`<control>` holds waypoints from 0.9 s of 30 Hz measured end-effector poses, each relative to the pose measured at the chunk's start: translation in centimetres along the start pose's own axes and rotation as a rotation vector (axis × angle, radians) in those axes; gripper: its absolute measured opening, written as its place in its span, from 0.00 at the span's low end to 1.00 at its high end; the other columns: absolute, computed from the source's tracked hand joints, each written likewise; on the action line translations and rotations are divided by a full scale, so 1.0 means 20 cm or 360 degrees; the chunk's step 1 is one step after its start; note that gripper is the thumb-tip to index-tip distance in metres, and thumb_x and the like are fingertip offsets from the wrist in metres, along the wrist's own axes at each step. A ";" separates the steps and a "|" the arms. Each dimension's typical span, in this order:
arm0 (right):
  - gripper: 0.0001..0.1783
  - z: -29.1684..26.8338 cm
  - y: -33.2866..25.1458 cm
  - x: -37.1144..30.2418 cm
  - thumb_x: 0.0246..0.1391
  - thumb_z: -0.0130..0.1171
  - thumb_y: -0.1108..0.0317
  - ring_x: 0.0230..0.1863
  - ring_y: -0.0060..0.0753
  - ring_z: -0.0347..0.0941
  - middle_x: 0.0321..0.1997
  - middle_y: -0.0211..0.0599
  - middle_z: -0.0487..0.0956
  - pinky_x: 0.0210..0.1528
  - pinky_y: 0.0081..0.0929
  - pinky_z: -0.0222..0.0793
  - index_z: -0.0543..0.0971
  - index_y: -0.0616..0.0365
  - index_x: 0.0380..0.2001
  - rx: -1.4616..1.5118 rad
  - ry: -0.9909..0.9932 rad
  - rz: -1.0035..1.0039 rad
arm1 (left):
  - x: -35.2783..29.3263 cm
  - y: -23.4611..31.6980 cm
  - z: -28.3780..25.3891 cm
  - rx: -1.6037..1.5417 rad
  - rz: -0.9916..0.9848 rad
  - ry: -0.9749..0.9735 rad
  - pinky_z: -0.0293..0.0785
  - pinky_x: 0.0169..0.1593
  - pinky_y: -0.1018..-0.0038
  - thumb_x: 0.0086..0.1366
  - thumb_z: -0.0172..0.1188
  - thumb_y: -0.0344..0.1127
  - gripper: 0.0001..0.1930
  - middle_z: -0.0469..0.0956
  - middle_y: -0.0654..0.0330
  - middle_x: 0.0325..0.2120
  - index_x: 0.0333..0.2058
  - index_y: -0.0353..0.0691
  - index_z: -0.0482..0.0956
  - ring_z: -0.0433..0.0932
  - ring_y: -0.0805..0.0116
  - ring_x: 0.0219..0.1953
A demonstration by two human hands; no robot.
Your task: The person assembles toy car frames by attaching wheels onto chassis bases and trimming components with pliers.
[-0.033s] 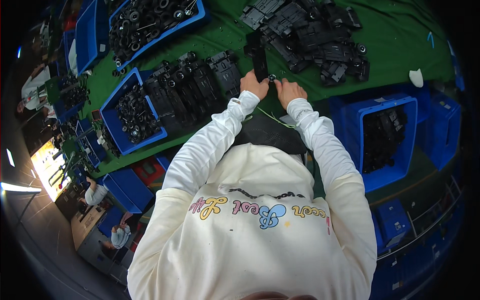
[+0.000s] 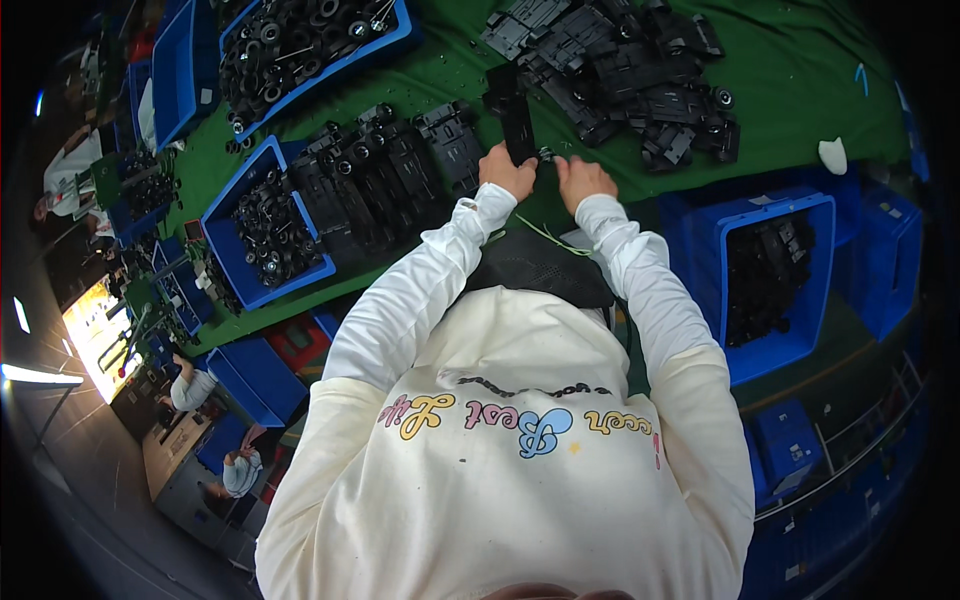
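Observation:
My left hand (image 2: 508, 175) is closed around the near end of a black plastic toy car chassis (image 2: 517, 128), which points away from me. Small shiny metal-looking bits (image 2: 546, 154) show at the chassis's right side, between my two hands; their kind is too small to tell. Just right of them is my right hand (image 2: 585, 184), its fingers bent and drawn together. What its fingertips hold, if anything, cannot be made out. Left of my left hand lies a row of black chassis (image 2: 375, 175), some fitted with wheels.
A heap of black chassis (image 2: 625, 75) covers the far table. Blue bins of wheels stand at left (image 2: 325, 262) and far left (image 2: 405, 30). Another blue bin (image 2: 825, 270) with black parts sits at right. A white piece (image 2: 832, 156) lies on the green cloth (image 2: 790, 90).
My right hand has drawn slightly right, away from the shiny bits. The chassis in my left hand has shifted a little left.

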State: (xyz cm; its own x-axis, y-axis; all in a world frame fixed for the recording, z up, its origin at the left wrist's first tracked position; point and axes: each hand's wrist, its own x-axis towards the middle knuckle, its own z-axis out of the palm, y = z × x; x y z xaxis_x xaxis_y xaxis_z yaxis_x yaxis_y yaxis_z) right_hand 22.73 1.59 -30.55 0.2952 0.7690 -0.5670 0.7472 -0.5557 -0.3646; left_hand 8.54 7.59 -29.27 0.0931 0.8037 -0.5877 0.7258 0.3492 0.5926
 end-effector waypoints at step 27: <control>0.20 0.01 -0.23 0.18 0.49 0.67 0.61 0.37 0.61 0.78 0.33 0.52 0.81 0.38 0.53 0.72 0.70 0.54 0.40 0.0271 0.0331 -0.0332 | -0.53 -0.10 -0.63 -0.0925 0.0114 0.0187 0.77 0.24 0.75 0.61 0.65 0.33 0.13 0.82 0.55 0.25 0.36 0.26 0.77 0.82 0.69 0.22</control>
State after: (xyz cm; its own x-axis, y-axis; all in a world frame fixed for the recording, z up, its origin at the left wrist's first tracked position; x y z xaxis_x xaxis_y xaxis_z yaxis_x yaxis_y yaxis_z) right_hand 20.23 6.89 -31.13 0.2745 0.9100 -0.3106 0.6994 -0.4107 -0.5850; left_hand -2.46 4.47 -17.37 0.0277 0.8713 -0.4899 0.2255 0.4721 0.8522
